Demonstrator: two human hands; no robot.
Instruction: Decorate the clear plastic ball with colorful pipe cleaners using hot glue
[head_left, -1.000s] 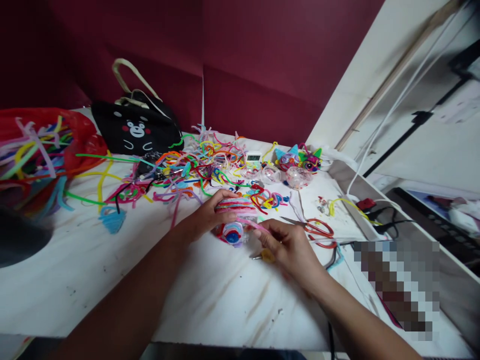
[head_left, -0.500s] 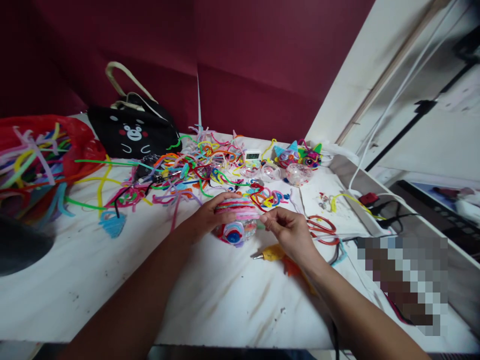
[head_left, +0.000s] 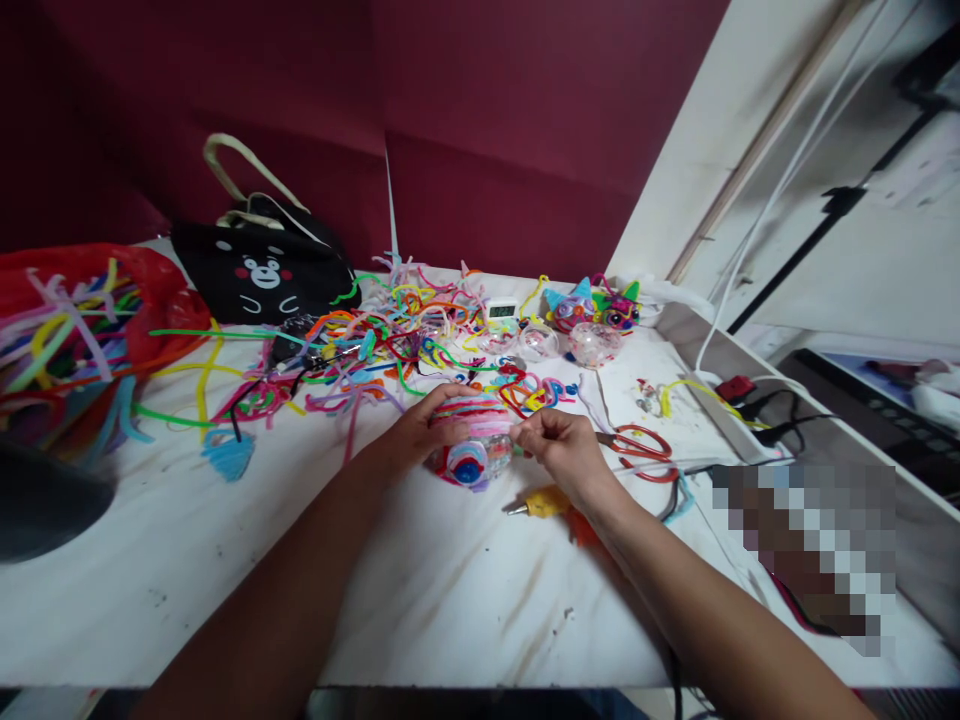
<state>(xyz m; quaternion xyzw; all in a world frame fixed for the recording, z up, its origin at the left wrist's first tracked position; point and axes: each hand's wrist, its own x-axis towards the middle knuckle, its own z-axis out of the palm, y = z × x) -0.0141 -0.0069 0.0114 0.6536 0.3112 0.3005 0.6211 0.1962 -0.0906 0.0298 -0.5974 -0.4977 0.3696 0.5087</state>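
On the table in front of me sits a clear plastic ball [head_left: 498,457], its top covered in rows of pink, red and blue pipe cleaners [head_left: 476,411]. A round eye of white, red and blue coils [head_left: 466,470] is on its near side. My left hand [head_left: 433,428] grips the ball from the left, fingers over the top. At its right edge, my right hand [head_left: 559,445] pinches the end of a pink pipe cleaner [head_left: 512,428]. Under my right hand lies a yellow glue gun [head_left: 546,502], metal nozzle pointing left. Beside that hand are scissors with red handles [head_left: 641,442].
A heap of pipe cleaners [head_left: 405,335] spreads across the back, near a black bag [head_left: 262,275] and a red plastic bag [head_left: 169,310]. A small digital clock [head_left: 502,310], clear balls [head_left: 595,345] and decorated pieces [head_left: 574,305] stand behind. A power strip [head_left: 735,388] is at right.
My right hand has shifted slightly left, closer to the ball's edge. The left hand keeps its grip. The whole view has turned a little.
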